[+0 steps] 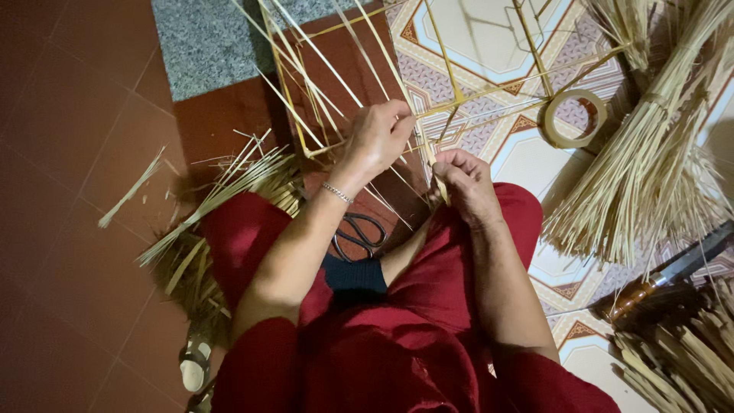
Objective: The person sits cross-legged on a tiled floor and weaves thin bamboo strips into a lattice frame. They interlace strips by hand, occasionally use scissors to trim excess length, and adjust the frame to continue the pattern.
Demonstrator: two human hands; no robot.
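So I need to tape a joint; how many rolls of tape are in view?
1. The roll of tape lies flat on the patterned floor, just left of the big straw bundle and beyond the right hand. More could be hidden under the straw.

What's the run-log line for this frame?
left hand: gripping bamboo strips | right hand: pinching strip end | scissors: on lap | tape roll: floor

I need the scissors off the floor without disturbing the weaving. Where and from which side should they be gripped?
Probably by the looped handles of the scissors, which face the person's lap and lie bare on the floor. Come in low from the lap side, between the knees, under the left hand and right hand. The blade end points toward the bamboo strips and is partly hidden.
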